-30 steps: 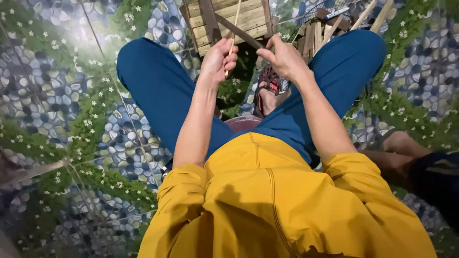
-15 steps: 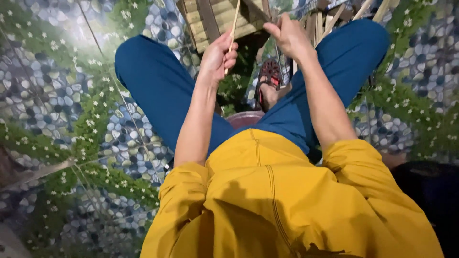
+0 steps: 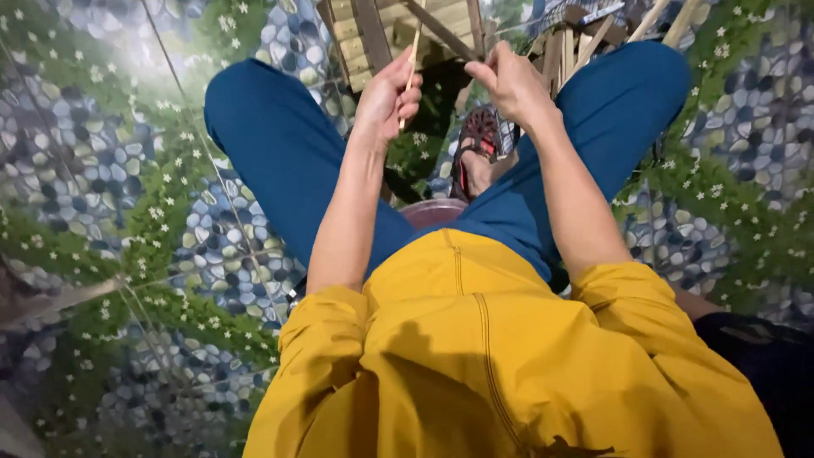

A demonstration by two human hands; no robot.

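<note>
Pinching thin pale stick (image 3: 411,72); upright.

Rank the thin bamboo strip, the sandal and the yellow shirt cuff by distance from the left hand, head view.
1. Thin bamboo strip: held in the left hand.
2. Sandal: lower right, between the knees.
3. Yellow shirt cuff: far down the forearm.

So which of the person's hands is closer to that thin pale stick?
Left. The left hand grips the thin pale stick between its fingers; the right hand is off to the stick's right, not touching it.
</note>
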